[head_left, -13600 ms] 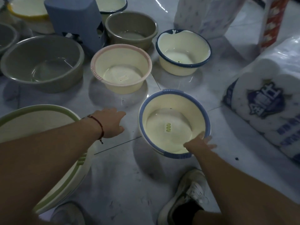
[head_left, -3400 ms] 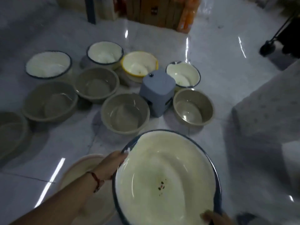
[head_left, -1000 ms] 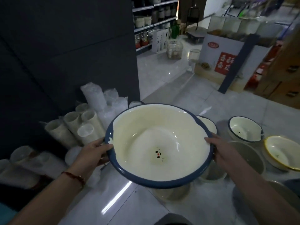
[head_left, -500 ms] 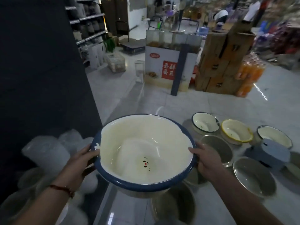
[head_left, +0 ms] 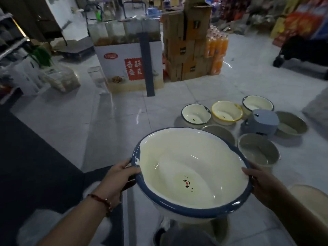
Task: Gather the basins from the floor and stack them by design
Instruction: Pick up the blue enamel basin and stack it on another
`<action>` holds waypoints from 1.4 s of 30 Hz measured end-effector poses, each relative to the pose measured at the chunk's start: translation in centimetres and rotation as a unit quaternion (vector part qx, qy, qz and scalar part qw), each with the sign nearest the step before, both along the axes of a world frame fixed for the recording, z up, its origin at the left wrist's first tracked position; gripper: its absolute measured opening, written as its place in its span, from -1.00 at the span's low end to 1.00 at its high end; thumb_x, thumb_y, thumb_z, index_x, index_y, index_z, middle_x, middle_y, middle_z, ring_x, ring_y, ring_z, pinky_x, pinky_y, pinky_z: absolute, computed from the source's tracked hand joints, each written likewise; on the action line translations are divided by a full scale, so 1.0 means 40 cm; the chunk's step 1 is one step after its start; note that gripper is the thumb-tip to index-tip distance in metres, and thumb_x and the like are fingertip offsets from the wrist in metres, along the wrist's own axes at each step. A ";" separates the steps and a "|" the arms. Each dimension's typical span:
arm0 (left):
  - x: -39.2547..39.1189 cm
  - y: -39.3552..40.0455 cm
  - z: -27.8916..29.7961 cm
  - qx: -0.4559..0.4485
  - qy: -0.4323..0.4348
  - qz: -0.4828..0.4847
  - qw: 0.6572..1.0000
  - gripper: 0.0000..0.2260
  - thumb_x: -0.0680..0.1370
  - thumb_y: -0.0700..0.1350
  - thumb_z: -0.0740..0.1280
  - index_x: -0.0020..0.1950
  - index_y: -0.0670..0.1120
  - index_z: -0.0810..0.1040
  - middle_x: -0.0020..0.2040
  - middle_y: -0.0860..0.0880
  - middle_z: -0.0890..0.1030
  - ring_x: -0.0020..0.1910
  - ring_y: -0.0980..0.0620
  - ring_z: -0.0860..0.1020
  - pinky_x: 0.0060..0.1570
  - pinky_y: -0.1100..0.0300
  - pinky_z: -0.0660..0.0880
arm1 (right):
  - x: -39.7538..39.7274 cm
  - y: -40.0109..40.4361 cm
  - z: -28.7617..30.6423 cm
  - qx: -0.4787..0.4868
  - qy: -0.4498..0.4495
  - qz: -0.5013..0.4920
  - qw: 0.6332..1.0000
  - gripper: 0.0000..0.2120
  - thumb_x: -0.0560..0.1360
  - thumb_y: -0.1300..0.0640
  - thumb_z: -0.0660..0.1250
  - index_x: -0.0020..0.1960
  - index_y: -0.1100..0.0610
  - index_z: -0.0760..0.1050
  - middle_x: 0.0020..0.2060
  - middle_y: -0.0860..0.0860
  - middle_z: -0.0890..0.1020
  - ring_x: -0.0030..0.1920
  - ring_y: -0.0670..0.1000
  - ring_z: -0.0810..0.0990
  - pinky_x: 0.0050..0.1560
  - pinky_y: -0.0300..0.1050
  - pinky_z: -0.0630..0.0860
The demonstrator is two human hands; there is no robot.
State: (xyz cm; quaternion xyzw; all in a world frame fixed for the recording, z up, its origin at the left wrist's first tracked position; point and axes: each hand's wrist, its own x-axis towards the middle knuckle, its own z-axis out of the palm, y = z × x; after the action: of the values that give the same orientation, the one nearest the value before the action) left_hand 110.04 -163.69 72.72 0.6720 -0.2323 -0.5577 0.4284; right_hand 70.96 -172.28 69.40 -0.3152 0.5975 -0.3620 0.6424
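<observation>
You hold the blue-rimmed basin (head_left: 191, 173) above the floor (head_left: 113, 125), left hand (head_left: 117, 176) and right hand (head_left: 262, 183) each closed on its rim, mid-carry, so next set it into a matching basin (head_left: 196, 115) at far right.

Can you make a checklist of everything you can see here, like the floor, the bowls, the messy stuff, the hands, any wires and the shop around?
Surface: glossy pale tiled floor, with glare streaks.
Job's things: large cream basin with a blue rim, held up off the floor; dark-rimmed cream basin, yellow-rimmed basin and another dark-rimmed basin on the floor; grey-green basins beside them.
Clutter: small blue-grey stool among the basins.
Hands: left hand grips the big basin's rim; right hand grips the opposite side.
Cables: nothing seen.
Surroundings: snack display stand, stacked cardboard boxes, orange drink bottles.
</observation>
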 end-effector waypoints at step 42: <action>0.599 -1.810 -1.191 0.215 -0.163 -0.420 0.866 -0.65 0.47 -0.31 0.41 0.20 -0.03 0.52 0.05 -0.02 0.63 0.05 -0.04 0.58 0.08 0.13 0.51 | 0.749 -1.220 -1.077 0.277 0.239 -0.232 0.901 -0.61 0.39 0.43 0.29 0.17 0.19 0.53 -0.09 0.09 0.66 -0.05 0.15 0.63 -0.01 0.03 0.58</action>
State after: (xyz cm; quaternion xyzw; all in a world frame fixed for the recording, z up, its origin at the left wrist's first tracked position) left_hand 134.00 -236.08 25.10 0.6674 -0.4338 -0.6036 -0.0456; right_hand 100.91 -221.07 26.32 -0.0533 0.8654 -0.2346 0.4396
